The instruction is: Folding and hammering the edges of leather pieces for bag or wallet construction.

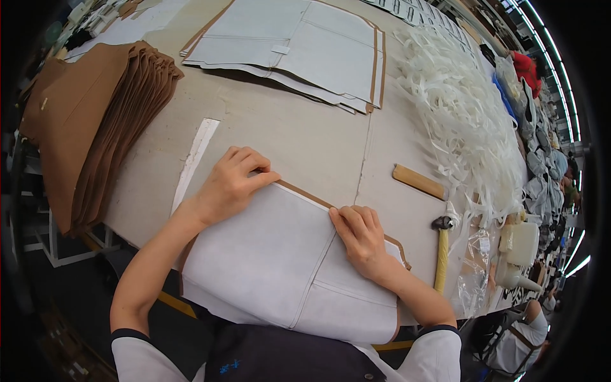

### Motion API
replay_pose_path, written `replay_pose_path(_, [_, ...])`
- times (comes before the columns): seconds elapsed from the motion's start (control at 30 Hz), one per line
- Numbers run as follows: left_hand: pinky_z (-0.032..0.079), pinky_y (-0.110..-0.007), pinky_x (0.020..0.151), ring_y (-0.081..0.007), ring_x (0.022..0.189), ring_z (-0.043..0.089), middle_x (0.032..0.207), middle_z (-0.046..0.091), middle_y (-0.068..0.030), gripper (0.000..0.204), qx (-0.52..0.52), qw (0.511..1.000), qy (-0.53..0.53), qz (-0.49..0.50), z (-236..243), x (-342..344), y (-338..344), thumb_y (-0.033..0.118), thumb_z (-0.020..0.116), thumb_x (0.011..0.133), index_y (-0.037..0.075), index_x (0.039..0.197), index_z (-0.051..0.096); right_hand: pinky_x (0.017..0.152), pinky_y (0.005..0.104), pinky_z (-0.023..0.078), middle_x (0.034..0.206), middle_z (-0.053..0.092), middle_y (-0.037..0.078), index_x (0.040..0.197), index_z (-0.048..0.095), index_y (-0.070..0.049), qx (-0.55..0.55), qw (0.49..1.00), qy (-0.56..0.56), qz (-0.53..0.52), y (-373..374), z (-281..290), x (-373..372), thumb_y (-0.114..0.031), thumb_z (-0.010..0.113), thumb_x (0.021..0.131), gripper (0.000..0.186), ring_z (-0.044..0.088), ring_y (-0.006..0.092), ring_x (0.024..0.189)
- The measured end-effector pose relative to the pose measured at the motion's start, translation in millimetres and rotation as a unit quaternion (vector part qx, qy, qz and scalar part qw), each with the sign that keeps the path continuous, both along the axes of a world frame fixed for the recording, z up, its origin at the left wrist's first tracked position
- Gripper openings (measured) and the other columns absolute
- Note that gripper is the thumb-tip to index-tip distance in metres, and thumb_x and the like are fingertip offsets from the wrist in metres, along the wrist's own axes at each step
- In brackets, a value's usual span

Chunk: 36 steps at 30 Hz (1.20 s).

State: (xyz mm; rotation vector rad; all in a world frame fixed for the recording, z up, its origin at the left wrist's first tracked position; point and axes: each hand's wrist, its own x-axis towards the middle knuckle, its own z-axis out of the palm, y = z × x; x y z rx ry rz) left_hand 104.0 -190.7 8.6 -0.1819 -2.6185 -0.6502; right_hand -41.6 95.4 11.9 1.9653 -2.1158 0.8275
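Observation:
A white fabric panel with brown edging and seam lines (254,261) lies at the table's front edge, reaching down to my body. My left hand (232,181) is closed in a pinch on the panel's top brown edge, left of centre. My right hand (363,242) is closed on the same edge further right, fingers bent and pressed to it; what lies under the fingertips is hidden. Right of my right hand lie a hammer with a yellow handle (441,261) and a short wooden bar (417,181).
The table (146,197) holds brown folded pieces (76,127) at left, stacked white panels (286,44) behind, a pile of white strips (458,114), plastic bags (472,274) and bottles (520,245) at right. A seated person (522,344) is at lower right, another in red (528,67) further back.

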Motion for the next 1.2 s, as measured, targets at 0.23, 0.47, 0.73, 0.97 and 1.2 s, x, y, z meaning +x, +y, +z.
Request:
replay_pose_path(0.23, [0.049,-0.040,0.095,-0.0280,0.106,0.063,0.108,0.068,-0.0076,0.032,-0.028,1.000,0.001,0.010,6.7,0.7,4.3,-0.007,0.070,0.076,0.005,0.105,0.077,0.077,0.0399,0.046,0.096,0.066,0.011,0.104,0.072,0.002,-0.045,0.989,-0.111,-0.087,37.9,8.0,-13.3,0.013,0.066,0.066,0.041,0.061,0.0291,0.087])
replay_pose_path(0.47, [0.050,-0.043,0.096,-0.0293,0.109,0.063,0.114,0.067,-0.0101,0.034,-0.071,0.997,0.002,-0.025,11.6,-4.7,30.9,-0.001,0.069,0.076,0.003,0.109,0.074,0.077,0.0415,0.046,0.101,0.066,0.009,0.108,0.073,-0.003,-0.024,0.986,-0.139,-0.084,14.3,5.7,-10.2,0.006,0.078,0.075,0.035,0.060,0.0287,0.090])
replay_pose_path(0.73, [0.054,-0.044,0.089,-0.0297,0.106,0.065,0.114,0.066,-0.0118,0.037,-0.050,0.997,0.038,-0.034,-0.8,-6.2,76.9,0.007,0.069,0.075,0.003,0.112,0.074,0.073,0.0394,0.048,0.097,0.064,0.009,0.100,0.070,-0.003,-0.010,0.990,-0.128,-0.067,-7.5,1.0,-13.9,-0.002,0.081,0.077,0.025,0.061,0.0273,0.085])
replay_pose_path(0.97, [0.054,-0.043,0.090,-0.0286,0.108,0.064,0.114,0.065,-0.0106,0.044,-0.063,0.997,0.046,-0.018,-8.0,-2.4,78.9,0.009,0.068,0.074,0.005,0.117,0.076,0.063,0.0362,0.048,0.088,0.060,0.009,0.100,0.067,-0.001,0.036,0.996,0.067,-0.041,-12.1,5.6,-10.2,0.000,0.071,0.073,0.027,0.060,0.0260,0.079])
replay_pose_path(1.2, [0.053,-0.043,0.091,-0.0285,0.110,0.063,0.117,0.064,-0.0104,0.045,-0.080,0.996,0.039,-0.028,-6.7,-2.5,77.9,0.010,0.069,0.075,0.005,0.119,0.076,0.061,0.0378,0.047,0.085,0.056,0.008,0.097,0.064,-0.002,-0.004,0.991,-0.061,-0.119,-23.6,-8.1,-3.4,0.000,0.073,0.077,0.022,0.057,0.0264,0.075])
